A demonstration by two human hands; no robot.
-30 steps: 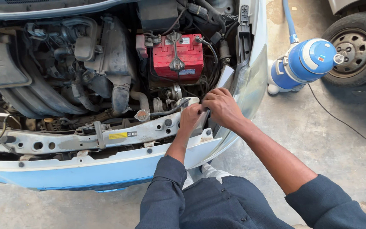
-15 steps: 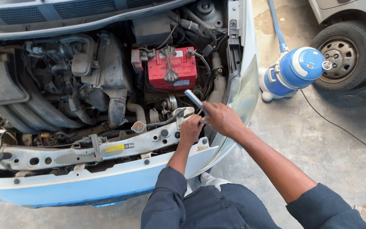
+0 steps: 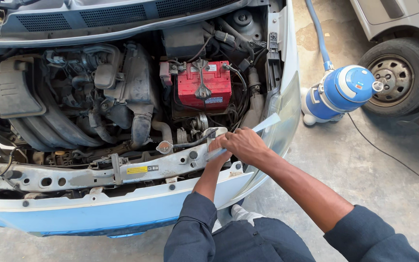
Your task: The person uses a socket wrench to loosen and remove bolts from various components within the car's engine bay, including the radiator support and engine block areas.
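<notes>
A thin, flat, pale strip [image 3: 263, 125] sticks up and to the right out of the person's hands, at the near right corner of the open engine bay, just left of the headlight [image 3: 280, 131]. Its lower end runs down between both hands toward the metal crossmember [image 3: 122, 170] at the front of the car. The right hand [image 3: 246, 145] is closed around the strip, fingers curled over it. The left hand [image 3: 217, 148] lies just beneath and left of the right one, touching it, mostly covered; it seems to pinch the lower end of the strip, though its fingers are largely hidden. Both forearms come up from dark blue rolled sleeves [image 3: 195, 228] at the near edge.

Farther in, behind the hands, sits a red battery [image 3: 204, 85] with cables on top. Left of it lie the grey engine cover [image 3: 132, 82] and black hoses. The light blue bumper [image 3: 98, 213] spans the near side. On the concrete floor to the right stands a blue and white canister [image 3: 338, 92] with a hose, near a neighbouring car's wheel [image 3: 398, 77].
</notes>
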